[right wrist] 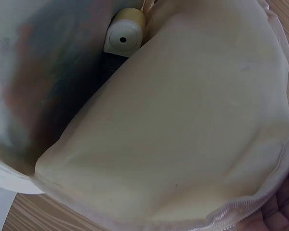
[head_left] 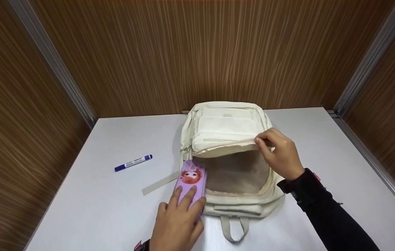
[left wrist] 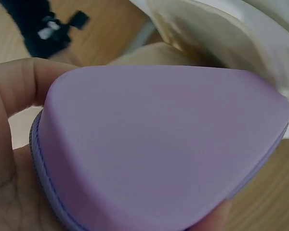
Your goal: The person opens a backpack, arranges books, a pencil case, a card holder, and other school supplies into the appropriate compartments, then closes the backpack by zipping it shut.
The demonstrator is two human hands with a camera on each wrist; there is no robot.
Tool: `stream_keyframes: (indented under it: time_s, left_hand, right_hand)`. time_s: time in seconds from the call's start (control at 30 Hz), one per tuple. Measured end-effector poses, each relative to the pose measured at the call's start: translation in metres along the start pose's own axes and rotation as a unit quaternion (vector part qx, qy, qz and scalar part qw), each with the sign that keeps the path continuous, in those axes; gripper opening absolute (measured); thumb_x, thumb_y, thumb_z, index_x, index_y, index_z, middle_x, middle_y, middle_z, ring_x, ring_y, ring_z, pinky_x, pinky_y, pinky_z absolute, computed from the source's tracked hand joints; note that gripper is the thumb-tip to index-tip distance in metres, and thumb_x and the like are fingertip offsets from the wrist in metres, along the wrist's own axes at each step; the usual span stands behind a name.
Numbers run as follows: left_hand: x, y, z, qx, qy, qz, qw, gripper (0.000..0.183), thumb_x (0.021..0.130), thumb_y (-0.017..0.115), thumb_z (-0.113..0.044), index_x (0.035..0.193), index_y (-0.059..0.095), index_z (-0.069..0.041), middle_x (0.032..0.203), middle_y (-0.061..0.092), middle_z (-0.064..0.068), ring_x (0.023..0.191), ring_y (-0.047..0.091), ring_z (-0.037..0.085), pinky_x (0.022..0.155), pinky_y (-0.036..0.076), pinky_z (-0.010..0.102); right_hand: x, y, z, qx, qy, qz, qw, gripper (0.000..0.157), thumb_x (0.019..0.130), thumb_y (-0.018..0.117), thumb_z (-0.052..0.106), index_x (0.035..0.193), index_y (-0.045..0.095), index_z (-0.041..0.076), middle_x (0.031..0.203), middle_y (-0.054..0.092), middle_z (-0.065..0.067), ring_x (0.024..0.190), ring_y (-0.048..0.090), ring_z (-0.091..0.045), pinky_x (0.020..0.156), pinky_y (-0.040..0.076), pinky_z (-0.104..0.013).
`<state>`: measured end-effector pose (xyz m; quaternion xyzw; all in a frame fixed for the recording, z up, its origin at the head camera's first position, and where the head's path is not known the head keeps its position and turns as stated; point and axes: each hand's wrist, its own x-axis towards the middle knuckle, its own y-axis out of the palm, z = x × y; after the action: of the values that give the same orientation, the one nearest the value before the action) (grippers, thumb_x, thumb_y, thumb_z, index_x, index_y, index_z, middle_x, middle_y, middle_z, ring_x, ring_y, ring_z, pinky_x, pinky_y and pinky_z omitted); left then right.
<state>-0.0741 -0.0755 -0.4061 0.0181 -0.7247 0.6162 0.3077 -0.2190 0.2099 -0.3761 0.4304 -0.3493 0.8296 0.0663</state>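
Note:
A cream backpack (head_left: 228, 122) lies on the table with its main compartment unzipped. My right hand (head_left: 281, 153) pinches the zipped edge of its front flap (head_left: 234, 148) and holds it lifted. At the left side of the opening, my left hand (head_left: 180, 219) grips a purple zippered pencil case (head_left: 194, 174) with a red-haired cartoon face on it. The left wrist view shows the case's smooth purple side (left wrist: 164, 139) between thumb and fingers. Inside the bag, the right wrist view shows a small cream-and-white cylindrical thing (right wrist: 125, 36) beside a shiny, blurred multicoloured surface (right wrist: 48, 72).
A blue-and-white marker (head_left: 133, 162) lies on the white table (head_left: 89, 198) left of the bag. A pale strap (head_left: 160, 183) stretches out from the bag's left side, and a carry loop (head_left: 235, 232) hangs toward the front. Wood-grain panels (head_left: 218, 52) enclose the back and sides.

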Motion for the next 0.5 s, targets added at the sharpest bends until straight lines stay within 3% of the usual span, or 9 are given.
stream_keyframes:
  time_s: [0.1,0.23,0.37,0.5]
  left_hand:
    - [0.0,0.002,-0.015,0.006,0.055,-0.008,0.9984,0.048,0.072,0.071,-0.036,0.119,0.065,-0.032,0.133,0.063,-0.002,0.12,0.058,0.031,0.068,0.045,0.037]
    - [0.007,0.02,-0.035,0.02,0.112,-0.059,0.9917,0.049,0.071,0.074,-0.04,0.118,0.064,-0.032,0.132,0.063,-0.003,0.119,0.059,0.029,0.07,0.047,0.036]
    - [0.023,0.046,-0.049,0.036,0.123,-0.112,0.9855,0.046,0.072,0.075,-0.039,0.115,0.066,-0.029,0.129,0.065,-0.001,0.117,0.06,0.029,0.071,0.048,0.038]
    - [0.044,0.072,-0.052,0.045,0.107,-0.109,0.9872,0.042,0.078,0.074,-0.038,0.117,0.066,-0.025,0.129,0.065,0.002,0.116,0.061,0.031,0.071,0.05,0.04]
  right_hand:
    - [0.0,0.0,0.001,0.004,0.003,-0.001,1.0,0.006,0.085,0.068,-0.004,0.083,0.066,0.001,0.08,0.064,-0.005,0.075,0.06,-0.002,0.07,0.047,-0.005]
    - [-0.002,-0.001,0.002,0.005,0.002,0.001,1.0,0.006,0.084,0.068,-0.005,0.083,0.066,0.001,0.08,0.064,-0.005,0.075,0.06,-0.004,0.07,0.047,-0.006]
    - [-0.006,0.0,0.001,0.004,0.001,0.002,1.0,0.007,0.084,0.069,-0.005,0.083,0.066,0.001,0.08,0.064,-0.005,0.074,0.06,-0.004,0.07,0.048,-0.006]
    - [-0.008,0.0,0.001,0.004,0.0,0.003,1.0,0.008,0.084,0.069,-0.005,0.083,0.066,0.002,0.08,0.065,-0.004,0.074,0.06,-0.004,0.069,0.048,-0.006]
